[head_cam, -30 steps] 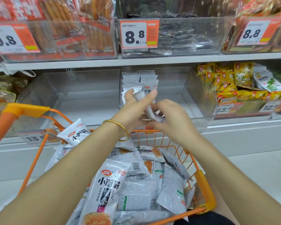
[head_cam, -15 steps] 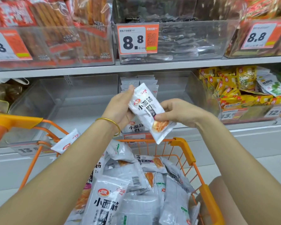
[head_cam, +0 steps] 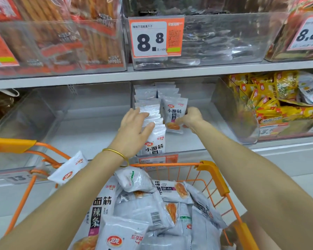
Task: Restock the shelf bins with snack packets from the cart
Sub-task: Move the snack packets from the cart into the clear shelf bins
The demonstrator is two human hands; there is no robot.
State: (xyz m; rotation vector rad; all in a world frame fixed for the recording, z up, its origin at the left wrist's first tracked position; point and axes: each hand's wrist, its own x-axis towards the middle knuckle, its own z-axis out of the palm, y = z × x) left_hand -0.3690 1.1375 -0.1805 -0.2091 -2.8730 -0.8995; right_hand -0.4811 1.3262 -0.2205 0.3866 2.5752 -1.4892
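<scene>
**Finding one.** My right hand [head_cam: 192,118] pinches a white snack packet [head_cam: 173,112] by its right edge, near the lower corner. How the fingers lie behind it I cannot tell. The packet stands upright, print towards me, at the front of the right row [head_cam: 167,92] inside the clear bin [head_cam: 229,112] at the centre of the frame. I judge it is held so in order to seat face-out against the packets behind.

**Finding two.** My left hand [head_cam: 134,127] lies flat, fingers straight and slightly spread, on the tops of the left row [head_cam: 148,107] in the same bin. It grips nothing. I judge it is steadying that row against toppling forward while its neighbour goes in. A gold bangle [head_cam: 114,152] sits on that wrist.

**Finding three.** The orange cart [head_cam: 213,175], lower centre, holds a heap of loose packets [head_cam: 143,210] of the same kind. Much of the restocking therefore looks outstanding.

**Legible print.**
- The held packet and the front one of the left row read "小面筋".
- A large packet in the cart adds "辣条".
- Each carries a red oval logo, too small to read.
- The orange price tag [head_cam: 152,38] on the bin above, upper centre, reads "8.8" with "元/500" beside it.
- A second tag [head_cam: 307,35], upper right, also reads "8.8".
- A shelf tag [head_cam: 18,177] at lower left shows "13".
</scene>
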